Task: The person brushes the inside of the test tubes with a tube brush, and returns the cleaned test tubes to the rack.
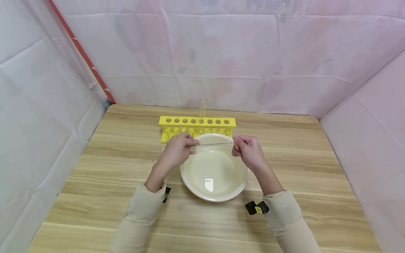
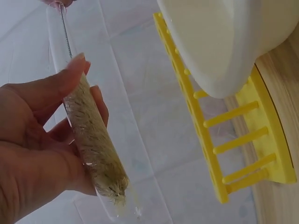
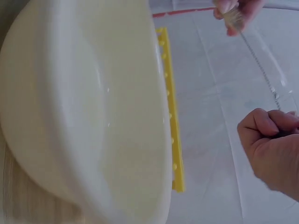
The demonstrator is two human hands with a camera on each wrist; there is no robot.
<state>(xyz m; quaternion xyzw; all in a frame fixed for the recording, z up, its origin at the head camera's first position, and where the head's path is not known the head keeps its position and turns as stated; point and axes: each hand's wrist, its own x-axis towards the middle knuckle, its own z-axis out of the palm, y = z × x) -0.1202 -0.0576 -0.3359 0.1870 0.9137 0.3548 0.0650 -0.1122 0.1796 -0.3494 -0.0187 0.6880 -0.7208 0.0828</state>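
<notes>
My left hand (image 1: 178,149) holds a clear glass test tube (image 2: 55,37) over the far part of a white basin (image 1: 216,199), thumb on one side and fingers on the other. Inside the tube sits the pale bristle head of a test tube brush (image 2: 96,140), close to the tube's closed end in the left wrist view. A twisted wire handle (image 3: 258,60) runs from the bristles out through the mouth. My right hand (image 1: 250,151) grips that wire just beyond the mouth, its fingers curled. The tube lies nearly level between both hands.
Behind the basin stands a yellow test tube rack (image 1: 197,122) with a row of holes and pegs. One clear test tube (image 1: 203,107) stands upright in it. The basin appears to contain water. Patterned white sheets (image 1: 202,52) border the wooden table (image 1: 120,168) at back and sides.
</notes>
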